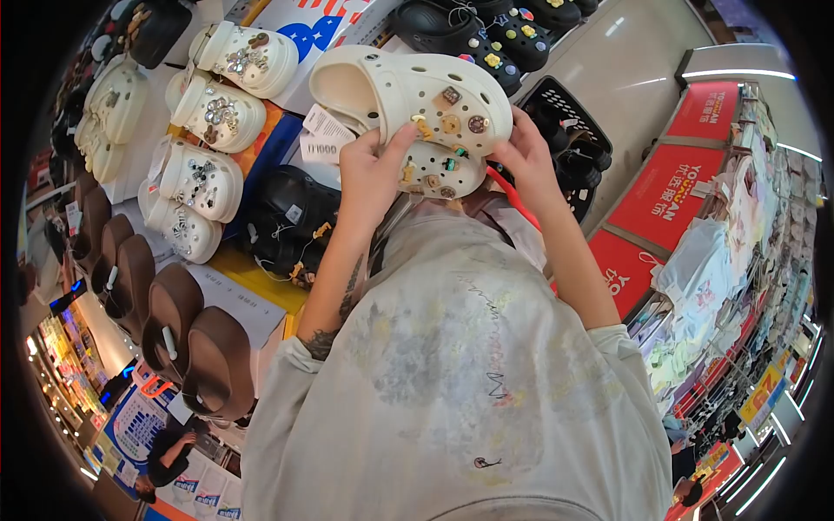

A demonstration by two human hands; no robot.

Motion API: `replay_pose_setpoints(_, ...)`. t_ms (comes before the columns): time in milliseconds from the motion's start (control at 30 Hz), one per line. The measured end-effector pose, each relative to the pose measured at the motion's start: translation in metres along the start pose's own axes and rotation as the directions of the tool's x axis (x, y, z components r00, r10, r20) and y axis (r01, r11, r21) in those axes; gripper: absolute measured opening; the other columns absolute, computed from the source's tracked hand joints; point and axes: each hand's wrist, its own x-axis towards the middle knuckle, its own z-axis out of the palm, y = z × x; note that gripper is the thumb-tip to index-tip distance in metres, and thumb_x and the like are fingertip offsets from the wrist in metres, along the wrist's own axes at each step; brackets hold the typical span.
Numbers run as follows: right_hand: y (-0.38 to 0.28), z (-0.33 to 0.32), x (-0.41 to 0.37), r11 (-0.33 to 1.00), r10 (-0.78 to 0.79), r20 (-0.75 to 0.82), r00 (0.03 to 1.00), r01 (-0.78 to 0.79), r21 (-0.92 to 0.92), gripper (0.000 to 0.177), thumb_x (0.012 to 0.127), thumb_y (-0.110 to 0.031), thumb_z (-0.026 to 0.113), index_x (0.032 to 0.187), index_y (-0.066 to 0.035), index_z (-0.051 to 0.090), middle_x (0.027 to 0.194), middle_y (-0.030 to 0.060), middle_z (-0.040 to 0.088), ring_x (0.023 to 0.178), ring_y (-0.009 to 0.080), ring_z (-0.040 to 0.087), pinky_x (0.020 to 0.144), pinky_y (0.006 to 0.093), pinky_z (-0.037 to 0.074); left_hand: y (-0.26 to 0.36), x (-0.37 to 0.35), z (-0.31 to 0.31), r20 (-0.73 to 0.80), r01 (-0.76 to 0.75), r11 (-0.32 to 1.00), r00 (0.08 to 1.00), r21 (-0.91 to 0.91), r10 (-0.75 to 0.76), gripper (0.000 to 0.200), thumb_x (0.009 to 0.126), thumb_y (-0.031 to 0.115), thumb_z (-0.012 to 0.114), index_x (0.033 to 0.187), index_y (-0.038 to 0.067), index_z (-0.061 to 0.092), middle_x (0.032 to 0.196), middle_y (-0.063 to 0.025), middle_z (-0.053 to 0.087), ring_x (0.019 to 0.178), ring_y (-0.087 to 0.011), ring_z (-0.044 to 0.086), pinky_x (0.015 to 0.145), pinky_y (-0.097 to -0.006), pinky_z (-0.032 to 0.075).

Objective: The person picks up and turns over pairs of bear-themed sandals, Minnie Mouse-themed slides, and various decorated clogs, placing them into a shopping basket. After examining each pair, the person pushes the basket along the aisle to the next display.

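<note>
A pair of cream clogs (443, 87) with small food-like charms is up in front of my chest, one clog above the other. My left hand (373, 165) grips the pair on the left, its thumb pressed on the upper clog near a charm. On the toe side, my right hand (527, 154) closes around the upper clog's edge. The lower clog (439, 170) is partly covered by the upper one. From the pair hangs a white paper tag (327, 130), beside my left wrist. A black clog (291, 217) with charms lies left of my left forearm.
Several white clogs with charms (204, 178) and brown clogs (217, 360) line the display at left. More black clogs (495, 39) stand beyond the held pair. A black basket (556, 91) containing dark items is at right, near red-signed clothing racks (673, 191). Other people are in the background.
</note>
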Motion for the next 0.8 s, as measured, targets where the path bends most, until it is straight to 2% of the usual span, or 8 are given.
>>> replay_pose_setpoints(33,0.003,0.002,-0.001,0.986,-0.147,0.012,0.989,0.148,-0.076,0.065,0.08,-0.013,0.068,0.133,0.003,0.034,0.119,0.0134,0.054,0.108,0.0193,0.054,0.09,0.0327,0.046,-0.001,-0.001,0.002,-0.011,0.028,0.999,1.0,-0.037,-0.029,0.03,0.087,0.02,0.064,0.098,-0.007,0.065,0.086,-0.0091,0.068,0.073,-0.0084,0.061,0.066,-0.0236,0.049)
replay_pose_setpoints(133,0.008,0.006,0.0,0.975,-0.136,-0.046,0.99,0.125,-0.183,0.064,0.079,-0.011,0.069,0.131,0.003,0.035,0.118,0.0131,0.054,0.104,0.0172,0.056,0.085,0.0304,0.048,-0.016,-0.009,0.013,0.002,0.055,0.981,0.998,-0.188,-0.056,0.031,0.087,0.021,0.064,0.098,-0.008,0.065,0.084,-0.0092,0.068,0.072,-0.0074,0.06,0.065,-0.0225,0.049)
replay_pose_setpoints(367,0.014,0.007,-0.008,0.934,-0.166,-0.192,0.967,0.091,-0.346,0.057,0.08,-0.011,0.068,0.127,0.003,0.039,0.116,0.0121,0.055,0.102,0.0156,0.056,0.083,0.0288,0.048,-0.023,-0.02,0.019,0.0,0.064,0.984,0.998,-0.167,-0.065,0.032,0.087,0.023,0.064,0.098,-0.007,0.066,0.083,-0.0067,0.067,0.07,-0.0052,0.056,0.063,-0.0204,0.045)
replay_pose_setpoints(467,0.014,0.007,-0.005,0.972,-0.152,-0.096,0.984,0.131,-0.194,0.055,0.08,-0.01,0.067,0.127,0.003,0.04,0.116,0.0119,0.055,0.104,0.0159,0.055,0.087,0.0302,0.047,-0.027,-0.013,0.011,0.042,0.063,0.983,0.998,-0.172,-0.057,0.031,0.087,0.023,0.064,0.099,-0.006,0.066,0.082,-0.0058,0.067,0.071,-0.0046,0.055,0.063,-0.0199,0.044)
replay_pose_setpoints(600,0.021,0.007,-0.007,0.943,-0.274,-0.097,0.957,0.247,-0.223,0.056,0.081,-0.013,0.066,0.127,0.003,0.041,0.118,0.0118,0.054,0.106,0.0166,0.054,0.088,0.0301,0.045,-0.025,-0.016,0.008,0.031,0.036,0.99,0.999,-0.137,-0.032,0.031,0.087,0.023,0.064,0.099,-0.006,0.066,0.082,-0.0051,0.067,0.071,-0.0046,0.055,0.064,-0.0204,0.044)
replay_pose_setpoints(700,0.009,0.002,-0.006,0.985,-0.17,-0.076,0.982,0.171,0.004,0.055,0.081,-0.02,0.067,0.125,0.003,0.044,0.113,0.0101,0.057,0.1,0.0144,0.056,0.083,0.0278,0.047,-0.029,-0.019,0.008,0.002,-0.04,0.996,0.999,-0.078,0.04,0.031,0.086,0.023,0.064,0.099,-0.006,0.065,0.084,-0.0066,0.068,0.074,-0.0067,0.057,0.068,-0.0227,0.045)
replay_pose_setpoints(767,-0.006,0.001,-0.002,0.946,0.06,-0.139,0.988,-0.101,-0.309,0.053,0.081,-0.026,0.067,0.121,0.003,0.048,0.105,0.008,0.061,0.091,0.0116,0.058,0.076,0.026,0.048,-0.028,-0.021,0.008,0.069,-0.118,0.99,0.991,0.071,0.113,0.032,0.086,0.022,0.065,0.099,-0.007,0.065,0.086,-0.0101,0.069,0.077,-0.0101,0.06,0.072,-0.0251,0.046)
replay_pose_setpoints(800,-0.008,0.005,-0.003,0.929,-0.009,-0.151,0.988,-0.048,-0.368,0.048,0.081,-0.025,0.068,0.117,0.003,0.052,0.098,0.0058,0.063,0.083,0.0091,0.057,0.071,0.0252,0.048,-0.029,-0.022,0.009,0.075,-0.121,0.99,0.99,0.067,0.116,0.032,0.086,0.022,0.065,0.099,-0.007,0.065,0.086,-0.0101,0.069,0.077,-0.0101,0.06,0.072,-0.0251,0.046)
